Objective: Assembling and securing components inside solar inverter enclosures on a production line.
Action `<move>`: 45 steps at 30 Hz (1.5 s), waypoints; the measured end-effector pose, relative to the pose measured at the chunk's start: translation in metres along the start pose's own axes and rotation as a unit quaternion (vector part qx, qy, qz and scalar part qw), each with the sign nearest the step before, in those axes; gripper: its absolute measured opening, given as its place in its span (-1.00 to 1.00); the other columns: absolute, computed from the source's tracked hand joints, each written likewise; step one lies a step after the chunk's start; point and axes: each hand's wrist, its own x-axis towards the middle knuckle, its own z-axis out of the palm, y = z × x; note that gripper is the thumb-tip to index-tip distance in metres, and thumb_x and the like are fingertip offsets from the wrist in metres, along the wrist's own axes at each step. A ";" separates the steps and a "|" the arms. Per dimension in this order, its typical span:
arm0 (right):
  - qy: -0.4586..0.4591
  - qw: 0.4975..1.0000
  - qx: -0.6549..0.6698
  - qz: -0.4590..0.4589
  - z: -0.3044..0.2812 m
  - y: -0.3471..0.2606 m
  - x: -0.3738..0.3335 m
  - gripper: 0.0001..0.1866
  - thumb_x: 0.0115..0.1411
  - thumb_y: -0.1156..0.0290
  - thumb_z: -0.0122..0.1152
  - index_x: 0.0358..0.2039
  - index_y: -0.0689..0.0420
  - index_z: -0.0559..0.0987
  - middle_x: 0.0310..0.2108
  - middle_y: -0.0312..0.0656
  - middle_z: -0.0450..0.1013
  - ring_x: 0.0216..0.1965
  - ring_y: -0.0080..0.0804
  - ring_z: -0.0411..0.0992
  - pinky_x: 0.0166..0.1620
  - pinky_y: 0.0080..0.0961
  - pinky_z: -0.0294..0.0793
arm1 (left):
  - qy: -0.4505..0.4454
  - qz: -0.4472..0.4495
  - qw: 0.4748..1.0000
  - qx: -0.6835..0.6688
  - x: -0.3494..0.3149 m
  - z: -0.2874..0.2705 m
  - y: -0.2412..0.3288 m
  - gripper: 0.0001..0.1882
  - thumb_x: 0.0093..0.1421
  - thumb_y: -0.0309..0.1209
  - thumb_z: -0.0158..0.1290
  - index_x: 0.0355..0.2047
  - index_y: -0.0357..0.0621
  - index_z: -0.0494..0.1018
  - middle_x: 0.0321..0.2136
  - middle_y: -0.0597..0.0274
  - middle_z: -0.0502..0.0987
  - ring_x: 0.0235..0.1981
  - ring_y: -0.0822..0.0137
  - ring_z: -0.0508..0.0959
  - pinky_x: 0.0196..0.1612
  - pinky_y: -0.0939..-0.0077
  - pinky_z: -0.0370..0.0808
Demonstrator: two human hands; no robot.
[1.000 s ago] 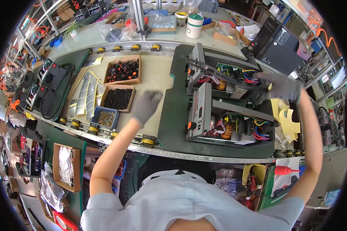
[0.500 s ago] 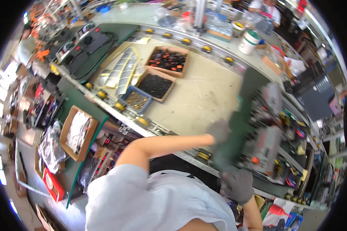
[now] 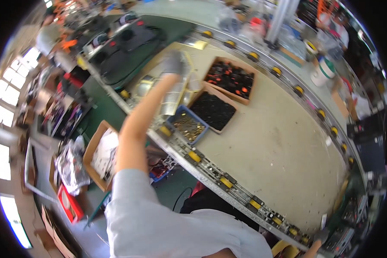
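Note:
My left hand (image 3: pixel 173 63), in a grey glove, reaches far forward over silvery sheets with yellow edges (image 3: pixel 173 102). Motion blur smears its fingers, so I cannot tell whether it holds anything. At the lower right, my gloved right hand (image 3: pixel 320 235) shows only in part beside a green board with grey-and-black machine casings (image 3: pixel 344 241); its fingers are not clear. Right of the sheets stand a cardboard box (image 3: pixel 241 99) of black and orange parts, a second box (image 3: pixel 230 122) of small black pieces, and a blue tray (image 3: pixel 201 136) of brass-coloured small parts.
A roller rail with yellow wheels (image 3: pixel 225 182) runs along the near edge of the pale work surface (image 3: pixel 284 159), with another rail (image 3: pixel 276 71) at the far edge. Two dark machine casings (image 3: pixel 129 47) lie on a green board at the far left. A person (image 3: pixel 51 41) stands beyond.
My left hand has gone from the green board on the right to the sheets on the left. The view has turned left; the board now sits at the right rim, my right hand beside it.

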 end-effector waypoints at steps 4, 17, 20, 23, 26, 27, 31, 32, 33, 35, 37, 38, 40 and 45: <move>-0.102 0.977 0.186 0.019 -0.124 -0.044 -0.013 -0.75 0.09 0.35 0.08 -0.24 0.16 0.55 -0.24 -0.01 0.49 -0.20 0.02 0.45 -0.10 -0.25 0.43 | -0.210 -0.038 0.977 -0.005 -0.015 0.009 -0.101 -0.39 -0.26 -0.16 0.37 -0.19 -0.14 0.48 -0.23 0.01 0.53 -0.23 -0.01 0.53 -0.20 0.21 0.50; -0.094 0.945 0.253 -0.185 -0.204 -0.188 -0.062 -0.74 0.15 0.24 0.02 -0.15 -0.05 0.51 -0.14 -0.24 0.42 -0.15 -0.19 0.44 -0.05 -0.27 0.41 | -0.193 -0.054 0.957 0.210 -0.046 0.199 -0.289 -0.64 0.17 -0.34 -0.12 -0.03 -0.18 0.30 -0.24 0.01 0.54 -0.28 0.14 0.60 -0.29 0.26 0.56; -0.073 0.938 0.268 -0.208 -0.208 -0.191 -0.066 -0.76 0.17 0.27 0.00 -0.17 -0.03 0.52 -0.15 -0.24 0.43 -0.19 -0.17 0.45 -0.08 -0.27 0.42 | -0.187 -0.042 0.973 0.127 -0.061 0.151 -0.230 -0.72 0.10 -0.32 -0.06 -0.20 -0.18 0.36 -0.35 -0.08 0.56 -0.30 -0.02 0.59 -0.31 0.16 0.54; -0.006 0.910 0.313 -0.274 -0.217 -0.228 -0.060 -0.80 0.13 0.30 0.06 -0.23 0.00 0.52 -0.19 -0.25 0.45 -0.21 -0.20 0.45 -0.15 -0.30 0.43 | -0.275 0.047 0.959 0.057 -0.069 0.029 -0.161 -0.62 0.08 -0.18 -0.07 -0.28 -0.27 0.45 -0.40 -0.21 0.53 -0.29 -0.15 0.54 -0.26 0.07 0.48; -0.001 0.881 0.361 -0.305 -0.233 -0.255 -0.067 -0.78 0.17 0.28 -0.01 -0.21 -0.01 0.52 -0.18 -0.23 0.44 -0.20 -0.21 0.46 -0.11 -0.28 0.43 | -0.250 0.068 0.963 -0.070 -0.081 -0.055 -0.096 -0.57 0.08 -0.10 -0.08 -0.35 -0.25 0.51 -0.41 -0.25 0.51 -0.30 -0.20 0.51 -0.27 -0.04 0.41; 0.012 0.862 0.376 -0.339 -0.237 -0.269 -0.072 -0.78 0.17 0.28 -0.01 -0.22 -0.02 0.52 -0.19 -0.24 0.44 -0.21 -0.22 0.46 -0.12 -0.27 0.43 | -0.256 0.085 0.961 -0.067 -0.090 -0.070 -0.083 -0.56 0.10 -0.09 -0.09 -0.34 -0.25 0.51 -0.41 -0.25 0.51 -0.32 -0.20 0.52 -0.28 -0.03 0.42; 0.037 0.833 0.364 -0.415 -0.247 -0.282 -0.094 -0.79 0.14 0.30 -0.02 -0.23 -0.05 0.53 -0.20 -0.27 0.45 -0.25 -0.23 0.47 -0.18 -0.28 0.43 | -0.217 0.153 0.962 -0.063 -0.132 -0.088 -0.035 -0.51 0.18 -0.02 -0.15 -0.40 -0.24 0.52 -0.50 -0.16 0.53 -0.43 -0.17 0.53 -0.34 0.00 0.43; 0.038 0.830 0.369 -0.416 -0.240 -0.273 -0.092 -0.79 0.14 0.30 -0.02 -0.23 -0.05 0.53 -0.20 -0.27 0.45 -0.25 -0.23 0.47 -0.18 -0.28 0.43 | -0.211 0.173 0.961 -0.054 -0.139 -0.107 -0.016 -0.51 0.20 -0.03 -0.16 -0.41 -0.22 0.53 -0.51 -0.15 0.53 -0.45 -0.17 0.53 -0.35 0.00 0.43; 0.067 0.855 0.382 -0.345 -0.227 -0.255 -0.084 -0.78 0.13 0.31 -0.02 -0.22 -0.06 0.52 -0.22 -0.27 0.46 -0.26 -0.23 0.47 -0.20 -0.28 0.44 | -0.199 0.183 0.961 -0.058 -0.148 -0.108 -0.009 -0.53 0.21 -0.05 -0.17 -0.39 -0.20 0.54 -0.49 -0.15 0.53 -0.45 -0.16 0.53 -0.35 0.02 0.44; 0.166 0.880 0.404 -0.186 -0.173 -0.215 -0.048 -0.76 0.11 0.35 -0.03 -0.19 -0.06 0.51 -0.23 -0.22 0.46 -0.30 -0.20 0.47 -0.25 -0.26 0.44 | -0.181 0.196 0.962 -0.058 -0.156 -0.118 0.008 -0.55 0.22 -0.07 -0.17 -0.38 -0.18 0.54 -0.48 -0.15 0.53 -0.46 -0.15 0.53 -0.36 0.03 0.44; 0.143 0.900 0.412 0.011 -0.147 -0.157 -0.012 -0.70 0.09 0.40 -0.03 -0.13 -0.05 0.47 -0.30 -0.14 0.49 -0.34 -0.10 0.48 -0.26 -0.20 0.44 | -0.276 0.242 0.930 0.017 -0.167 -0.134 0.024 -0.58 0.23 -0.09 -0.17 -0.29 -0.15 0.53 -0.46 -0.15 0.53 -0.44 -0.12 0.54 -0.36 0.05 0.45; 0.096 0.933 0.343 0.046 -0.112 -0.118 0.009 -0.56 0.07 0.43 -0.04 0.03 -0.03 0.38 -0.06 -0.08 0.42 -0.24 -0.04 0.47 -0.21 -0.14 0.45 | -0.275 0.246 0.929 0.018 -0.169 -0.135 0.031 -0.58 0.23 -0.09 -0.17 -0.29 -0.15 0.53 -0.46 -0.15 0.53 -0.44 -0.12 0.54 -0.36 0.05 0.45; -0.051 0.967 0.219 0.119 -0.050 -0.054 0.037 -0.50 0.09 0.42 -0.07 0.10 -0.01 0.34 0.17 -0.09 0.22 -0.03 -0.09 0.41 -0.05 -0.24 0.43 | -0.230 0.254 0.937 -0.061 -0.168 -0.137 0.040 -0.59 0.23 -0.10 -0.17 -0.21 -0.12 0.53 -0.42 -0.12 0.54 -0.43 -0.11 0.54 -0.37 0.05 0.45; -0.165 0.967 0.140 0.134 -0.003 -0.024 0.043 -0.63 0.19 0.29 -0.18 -0.11 0.03 0.55 0.04 -0.09 0.38 0.02 -0.15 0.40 0.04 -0.28 0.38 | -0.265 0.117 0.956 -0.049 -0.165 -0.161 0.039 -0.35 0.11 0.09 -0.05 0.08 -0.08 0.32 -0.20 -0.12 0.50 -0.24 -0.08 0.52 -0.22 0.09 0.45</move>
